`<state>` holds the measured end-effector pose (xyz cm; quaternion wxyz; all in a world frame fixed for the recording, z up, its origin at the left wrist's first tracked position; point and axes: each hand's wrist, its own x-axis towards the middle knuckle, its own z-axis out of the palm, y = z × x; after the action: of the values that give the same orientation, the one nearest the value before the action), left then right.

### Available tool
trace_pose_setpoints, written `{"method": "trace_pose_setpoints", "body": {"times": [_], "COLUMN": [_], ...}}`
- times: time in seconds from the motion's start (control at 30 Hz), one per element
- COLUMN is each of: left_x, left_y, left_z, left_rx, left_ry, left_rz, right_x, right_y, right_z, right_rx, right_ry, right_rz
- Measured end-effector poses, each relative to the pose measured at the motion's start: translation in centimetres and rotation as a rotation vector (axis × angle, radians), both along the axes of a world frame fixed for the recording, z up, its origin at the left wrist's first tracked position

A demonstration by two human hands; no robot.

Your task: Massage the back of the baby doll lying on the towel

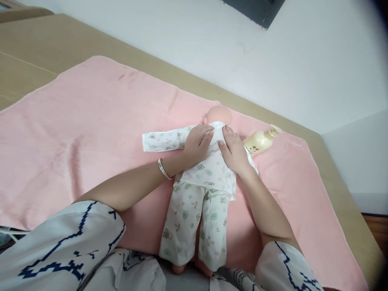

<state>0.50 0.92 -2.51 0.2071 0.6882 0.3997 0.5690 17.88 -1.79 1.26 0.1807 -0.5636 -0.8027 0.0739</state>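
Observation:
A baby doll (218,114) lies on a pink blanket (121,121), its smooth bald head pointing away from me. It wears a white printed top (206,173) and matching long trousers (184,218), with bare feet showing at the cuffs. One sleeve (166,139) stretches out to the left. My left hand (198,141) rests on the top's left shoulder area, fingers slightly bent and laid on the cloth. Opposite it, my right hand (234,151) lies flat on the right shoulder area. Both hands touch the fabric without gripping it. The right sleeve is mostly hidden.
Just right of the doll, a pale yellow pump bottle (259,141) lies tilted on the blanket. The blanket covers much of a wooden table (60,36), whose back edge meets a white wall (303,60). A dark panel (260,12) is on the wall.

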Motion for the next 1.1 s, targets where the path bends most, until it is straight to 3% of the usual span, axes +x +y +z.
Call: {"method": "trace_pose_setpoints", "body": {"times": [0.1, 0.3, 0.47, 0.57, 0.63, 0.73, 0.8, 0.87, 0.97, 1.1], "left_x": [0.0, -0.1, -0.3, -0.9, -1.4, -1.7, -1.7, -1.7, -1.7, -1.6], "left_y": [0.0, 0.1, 0.3, 0.1, 0.0, -0.1, 0.0, 0.2, 0.2, 0.0], "left_z": [0.0, 0.1, -0.5, -1.1, -1.5, -2.1, -2.4, -2.7, -2.8, -2.4], "left_rx": [-0.039, -0.062, -0.066, -0.087, -0.090, -0.050, -0.017, 0.010, 0.029, 0.030], "left_ry": [0.016, 0.041, 0.082, 0.162, 0.177, 0.142, 0.121, 0.115, 0.126, 0.133], "left_rz": [0.008, 0.021, 0.047, 0.067, 0.061, 0.056, 0.060, 0.057, 0.048, 0.044], "right_x": [-0.7, -1.6, -0.7, -1.3, -2.0, -2.6, -2.4, -1.8, -1.3, -2.3], "right_y": [-0.8, -1.4, 0.1, -0.5, -1.4, -2.2, -2.0, -1.3, -0.5, -1.9], "right_z": [0.1, 0.2, -0.1, -0.3, -0.3, -0.4, -0.4, -0.3, -0.1, -0.1], "right_rx": [0.019, 0.037, 0.015, 0.052, 0.095, 0.166, 0.174, 0.139, 0.082, 0.087], "right_ry": [-0.015, -0.022, -0.019, -0.058, -0.079, -0.075, -0.055, -0.029, -0.009, -0.041], "right_rz": [-0.078, 0.046, -0.161, -0.183, -0.140, 0.035, 0.151, 0.178, 0.044, -0.124]}}
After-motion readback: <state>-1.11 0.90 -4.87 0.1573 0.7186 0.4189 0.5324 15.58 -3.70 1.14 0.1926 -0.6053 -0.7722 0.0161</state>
